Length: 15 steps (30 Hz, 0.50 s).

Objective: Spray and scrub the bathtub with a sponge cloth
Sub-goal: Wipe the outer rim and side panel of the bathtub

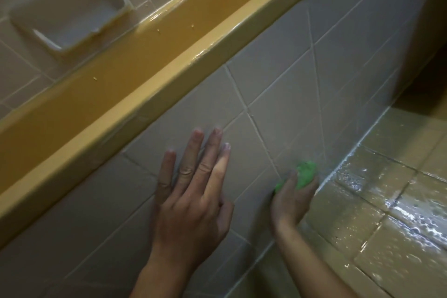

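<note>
My left hand [193, 191] lies flat with straight fingers against the grey tiled inner wall [278, 84] of the bathtub. My right hand [291, 198] grips a crumpled green sponge cloth [305, 172] and holds it against the same wall, low down by the white grout line where the wall meets the wet tiled floor [387, 213]. Most of the cloth is hidden under my fingers. No spray bottle is in view.
A glossy yellow ledge [145, 60] runs diagonally above the tiled wall, with a few small specks on it. Beyond it, a recessed soap dish [70, 12] sits in the upper tiled wall. A dark corner [425, 55] lies at the right.
</note>
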Each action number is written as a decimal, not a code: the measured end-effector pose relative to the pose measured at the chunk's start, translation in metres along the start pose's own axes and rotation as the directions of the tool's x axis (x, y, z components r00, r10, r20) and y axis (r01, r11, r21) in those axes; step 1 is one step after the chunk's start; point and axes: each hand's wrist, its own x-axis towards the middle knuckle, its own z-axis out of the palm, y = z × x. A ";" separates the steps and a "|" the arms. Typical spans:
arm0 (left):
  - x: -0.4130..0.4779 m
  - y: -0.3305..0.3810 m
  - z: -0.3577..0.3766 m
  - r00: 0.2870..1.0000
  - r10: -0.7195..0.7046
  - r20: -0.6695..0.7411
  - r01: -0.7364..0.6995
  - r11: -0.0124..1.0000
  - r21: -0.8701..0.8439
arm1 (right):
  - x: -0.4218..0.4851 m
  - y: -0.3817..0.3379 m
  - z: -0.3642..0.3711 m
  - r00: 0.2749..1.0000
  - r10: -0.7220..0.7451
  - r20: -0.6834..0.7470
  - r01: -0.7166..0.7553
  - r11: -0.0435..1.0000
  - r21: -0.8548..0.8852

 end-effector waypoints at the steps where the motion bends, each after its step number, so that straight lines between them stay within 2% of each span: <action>1: 0.000 0.002 0.000 1.000 -0.005 0.001 0.005 1.000 -0.010 | -0.014 0.004 -0.002 1.000 0.008 -0.003 -0.008 1.000 0.001; 2: 0.001 0.002 0.000 1.000 -0.009 -0.002 0.009 1.000 -0.023 | -0.019 0.013 -0.004 0.999 0.029 -0.016 -0.029 1.000 0.011; 4: 0.002 0.004 0.000 1.000 -0.023 -0.009 0.022 0.999 -0.049 | -0.005 0.026 -0.005 0.960 0.277 -0.026 -0.277 0.961 0.024; 5: 0.001 0.004 0.001 1.000 -0.027 -0.014 0.026 0.997 -0.067 | 0.010 0.037 -0.004 0.904 0.428 -0.025 -0.425 0.902 0.077; 7: 0.000 0.004 0.001 0.999 -0.033 -0.022 0.030 0.994 -0.104 | 0.045 0.053 0.002 0.843 0.538 -0.012 -0.527 0.829 0.189; 8: 0.001 0.005 0.001 0.999 -0.037 -0.029 0.033 0.993 -0.117 | 0.052 0.047 0.006 0.841 0.541 -0.011 -0.529 0.826 0.195; 9: 0.001 0.006 0.003 0.998 -0.045 -0.036 0.041 0.992 -0.120 | 0.047 0.025 0.008 0.871 0.492 -0.013 -0.483 0.860 0.163; 10: 0.001 0.008 0.005 0.998 -0.054 -0.044 0.048 0.991 -0.122 | 0.032 -0.004 0.010 0.932 0.360 -0.027 -0.357 0.930 0.082; 11: 0.001 0.009 0.008 0.997 -0.057 -0.056 0.050 0.991 -0.126 | 0.014 -0.031 0.011 0.984 0.174 -0.027 -0.173 0.985 0.016; 12: -0.001 0.010 0.012 0.996 -0.051 -0.071 0.042 0.991 -0.125 | -0.002 -0.051 0.012 0.999 -0.036 -0.012 0.036 0.999 0.008; 13: -0.002 0.010 0.016 0.995 -0.035 -0.089 0.025 0.993 -0.116 | -0.018 -0.066 0.012 0.977 -0.215 0.008 0.215 0.976 0.028; 14: -0.004 0.010 0.020 0.994 -0.016 -0.108 0.005 0.995 -0.104 | -0.031 -0.077 0.011 0.925 -0.381 0.013 0.380 0.924 0.046; 15: -0.005 0.009 0.023 0.992 -0.005 -0.125 -0.007 0.995 -0.097 | -0.034 -0.074 0.012 0.873 -0.488 -0.008 0.487 0.872 0.047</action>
